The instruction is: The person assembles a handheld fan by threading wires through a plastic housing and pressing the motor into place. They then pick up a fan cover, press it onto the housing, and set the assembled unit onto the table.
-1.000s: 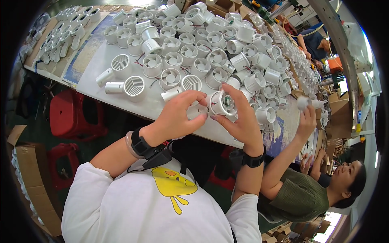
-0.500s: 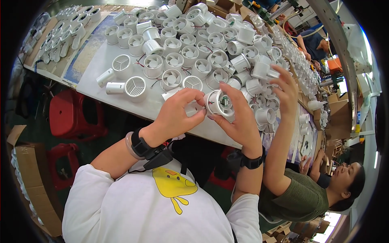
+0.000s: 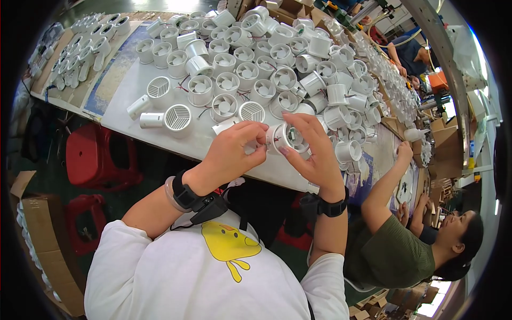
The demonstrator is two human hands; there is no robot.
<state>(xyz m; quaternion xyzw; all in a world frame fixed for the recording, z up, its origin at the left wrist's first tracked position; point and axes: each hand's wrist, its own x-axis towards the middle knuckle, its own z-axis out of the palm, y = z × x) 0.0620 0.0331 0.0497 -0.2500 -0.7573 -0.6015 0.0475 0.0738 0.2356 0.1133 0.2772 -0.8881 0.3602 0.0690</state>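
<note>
My right hand (image 3: 316, 152) holds a white round fan housing (image 3: 276, 137) on its side, thumb below and fingers over the top. A green circuit board (image 3: 292, 135) shows inside its open end. At the housing's other side, thumb and fingertips of my left hand (image 3: 234, 148) pinch together on thin wires there; their tips partly hide the wires. Just beyond my hands lies a white part with a slatted round grille (image 3: 252, 111). Two more white grilled heads with handles, one upright grille (image 3: 178, 118) and one behind it (image 3: 159, 87), stand to the left.
Many white fan units (image 3: 247, 71) with loose wires crowd the table (image 3: 128, 112) beyond my hands. Handled white parts (image 3: 80, 56) stand at the far left. A red stool (image 3: 96, 154) and a cardboard box (image 3: 48, 240) are at left. A co-worker's arm (image 3: 386, 181) reaches in at right.
My left fingertips have closed together at the housing's side, and the housing has turned slightly. The co-worker's hand has moved away from the pile, to the right.
</note>
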